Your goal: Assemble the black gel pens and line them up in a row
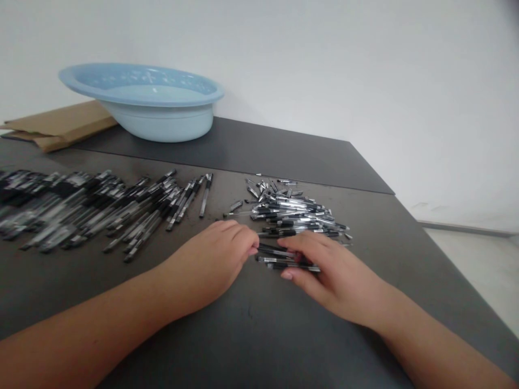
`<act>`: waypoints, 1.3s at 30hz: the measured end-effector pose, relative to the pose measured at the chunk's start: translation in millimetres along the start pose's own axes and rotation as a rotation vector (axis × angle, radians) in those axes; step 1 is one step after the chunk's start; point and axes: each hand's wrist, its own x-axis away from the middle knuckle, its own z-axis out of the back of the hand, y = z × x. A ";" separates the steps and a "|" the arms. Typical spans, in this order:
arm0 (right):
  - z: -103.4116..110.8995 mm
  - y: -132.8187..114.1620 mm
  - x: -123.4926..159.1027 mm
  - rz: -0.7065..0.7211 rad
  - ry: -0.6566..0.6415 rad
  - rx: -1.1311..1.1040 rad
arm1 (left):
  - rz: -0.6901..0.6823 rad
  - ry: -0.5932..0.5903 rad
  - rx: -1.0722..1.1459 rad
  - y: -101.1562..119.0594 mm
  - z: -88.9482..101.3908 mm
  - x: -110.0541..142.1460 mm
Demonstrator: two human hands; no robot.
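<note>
My right hand (326, 265) curls around several black-and-clear pens (270, 261), with the thumb on the near side and the fingers on the far side. Just left of it, my left hand (221, 251) is closed, its fingertips close to the ends of those pens. What it pinches is hidden behind the fingers. Beyond both hands lies a loose pile of pens and small pen parts (300, 210), dark and shiny. A long spread of black-gripped clear pens (138, 210) covers the table's left side, slanted side by side.
A light blue plastic basin (174, 121) stands at the back left, partly over a brown paper or cardboard piece (60, 124). The dark grey table (251, 335) meets a white wall (324, 70). Its right edge slopes down towards the pale floor.
</note>
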 end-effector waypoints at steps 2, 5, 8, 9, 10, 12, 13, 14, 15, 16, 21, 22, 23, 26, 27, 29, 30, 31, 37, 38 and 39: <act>-2.3 -2.2 -0.4 0.050 0.018 -0.011 | -0.027 -0.015 0.017 3.8 2.3 -0.9; -4.0 -3.2 -1.1 0.052 0.016 0.025 | -0.072 0.027 0.029 6.7 6.6 1.5; -4.2 -0.3 -1.3 -0.029 0.080 0.042 | 0.036 0.333 -0.004 6.6 8.5 9.0; -4.7 1.5 -1.0 -0.078 0.136 0.038 | 0.112 0.478 0.019 6.0 8.1 11.7; -5.8 3.5 -0.5 -0.135 0.201 0.023 | 0.190 0.602 0.071 5.3 7.2 14.1; -10.2 6.5 1.0 -0.250 0.306 -0.067 | 0.290 0.695 0.230 4.2 4.0 16.6; -13.3 6.9 1.7 -0.296 0.324 -0.143 | 0.293 0.653 0.305 4.1 2.0 16.5; -16.7 6.2 2.1 -0.327 0.322 -0.231 | 0.271 0.569 0.366 4.7 -0.1 15.5; -20.0 4.3 2.2 -0.343 0.302 -0.317 | 0.225 0.462 0.414 6.0 -2.2 13.8; -22.8 1.3 2.0 -0.344 0.270 -0.386 | 0.164 0.350 0.450 8.0 -4.0 11.7; -22.9 -17.0 -2.4 -0.177 0.203 -0.387 | 0.005 0.126 0.469 16.3 -8.2 3.5; -20.8 -18.2 -2.8 -0.135 0.234 -0.341 | 0.018 0.137 0.440 15.4 -8.3 3.0; -18.7 -18.1 -2.7 -0.115 0.274 -0.297 | 0.035 0.151 0.408 13.6 -8.3 2.6; -14.4 -12.4 -0.6 -0.202 0.373 -0.276 | 0.070 0.171 0.319 4.9 -8.3 1.5; -13.6 -10.0 0.2 -0.246 0.390 -0.305 | 0.080 0.168 0.298 2.2 -8.4 0.9; -12.3 -6.1 1.1 -0.307 0.410 -0.374 | 0.102 0.146 0.265 -1.6 -9.0 -0.7; -11.5 -4.9 1.3 -0.320 0.414 -0.404 | 0.111 0.130 0.250 -2.7 -9.5 -1.6; -10.5 -3.9 1.3 -0.327 0.421 -0.431 | 0.120 0.116 0.234 -3.5 -10.0 -2.4; -4.2 4.1 2.2 -0.323 0.455 -0.546 | 0.128 0.093 0.148 -7.6 -14.5 -6.1; -3.7 6.0 2.3 -0.311 0.469 -0.553 | 0.122 0.092 0.135 -7.3 -15.2 -7.1; -3.3 7.7 2.2 -0.300 0.483 -0.559 | 0.113 0.087 0.125 -6.2 -15.8 -8.9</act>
